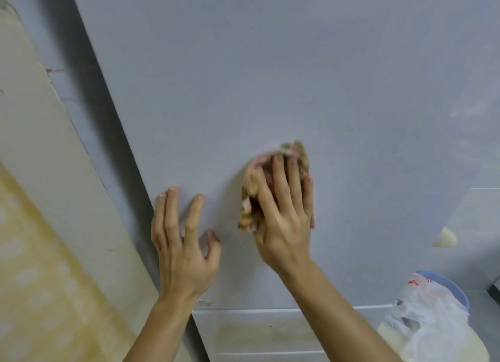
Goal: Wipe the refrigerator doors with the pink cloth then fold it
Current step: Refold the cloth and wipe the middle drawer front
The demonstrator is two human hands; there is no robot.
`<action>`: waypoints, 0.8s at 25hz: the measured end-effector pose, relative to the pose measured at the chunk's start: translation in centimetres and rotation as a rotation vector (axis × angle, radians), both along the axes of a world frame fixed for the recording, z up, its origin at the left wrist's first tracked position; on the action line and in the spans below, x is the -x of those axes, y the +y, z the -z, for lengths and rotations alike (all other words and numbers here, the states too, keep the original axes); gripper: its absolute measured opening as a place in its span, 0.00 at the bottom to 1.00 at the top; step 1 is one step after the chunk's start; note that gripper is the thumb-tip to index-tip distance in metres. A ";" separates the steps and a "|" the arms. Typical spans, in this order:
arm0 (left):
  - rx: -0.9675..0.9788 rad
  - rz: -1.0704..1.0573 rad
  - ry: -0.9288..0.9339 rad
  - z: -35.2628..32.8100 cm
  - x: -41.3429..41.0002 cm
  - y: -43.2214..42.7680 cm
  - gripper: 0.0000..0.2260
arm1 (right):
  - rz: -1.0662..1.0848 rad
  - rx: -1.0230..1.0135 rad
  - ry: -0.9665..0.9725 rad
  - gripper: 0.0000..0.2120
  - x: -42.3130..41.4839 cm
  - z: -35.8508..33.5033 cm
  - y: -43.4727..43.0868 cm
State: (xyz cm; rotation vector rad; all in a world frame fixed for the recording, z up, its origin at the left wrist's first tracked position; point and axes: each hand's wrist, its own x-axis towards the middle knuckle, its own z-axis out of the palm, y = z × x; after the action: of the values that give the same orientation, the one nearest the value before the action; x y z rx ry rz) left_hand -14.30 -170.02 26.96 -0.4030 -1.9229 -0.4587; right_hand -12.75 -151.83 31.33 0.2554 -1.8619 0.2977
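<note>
Cloth (251, 180): pink, bunched, against the door (270, 77), under the right hand.
Right hand (284, 215): fingers straight, slightly spread, pressing cloth to door.
Left hand (184, 242): beside it, fingers spread, tips touching door near its left edge.
Bin (457, 291): blue, lower right, holding a bag (433, 315).

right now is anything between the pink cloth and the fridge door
Nothing visible. The right hand presses the pink cloth straight onto the refrigerator door; the left hand rests on the door, apart from the cloth.
</note>
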 end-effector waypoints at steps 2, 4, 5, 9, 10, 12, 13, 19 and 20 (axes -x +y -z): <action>-0.022 -0.019 -0.013 -0.1 0.1 -0.9 0.29 | 0.022 0.186 0.131 0.27 1.4 -3.8 -3.4; -0.045 0.026 -0.043 0.1 0.3 -1.9 0.32 | 0.017 0.225 0.197 0.23 2.3 -3.8 -5.7; -0.049 0.066 -0.049 0.4 0.5 -2.3 0.33 | -0.012 0.160 0.188 0.22 2.4 -2.1 -6.4; -0.042 0.221 -0.061 1.6 1.1 -4.4 0.33 | -0.086 -0.256 -0.121 0.26 0.6 9.4 -6.5; -0.031 0.243 -0.061 1.6 1.2 -4.9 0.35 | -0.076 -0.307 -0.206 0.31 -0.2 11.0 -6.2; -0.027 0.269 -0.072 1.5 1.2 -5.5 0.37 | -0.074 -0.359 -0.258 0.34 -0.5 11.5 -5.7; -0.041 0.287 -0.074 1.3 1.1 -5.6 0.36 | -0.087 -0.350 -0.235 0.32 -0.4 10.1 -5.7; -0.174 0.341 -0.027 -1.1 1.2 -5.2 0.31 | -0.085 0.025 0.055 0.23 1.9 -4.4 -10.2; -0.210 0.347 -0.021 -1.2 1.3 -5.4 0.31 | -0.082 0.032 0.065 0.24 2.1 -4.5 -10.9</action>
State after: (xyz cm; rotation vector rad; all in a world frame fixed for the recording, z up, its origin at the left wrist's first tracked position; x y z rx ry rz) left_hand -15.58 -175.39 28.14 -0.5973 -1.8068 -0.8861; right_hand -14.86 -162.70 35.85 0.3168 -1.7842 0.3715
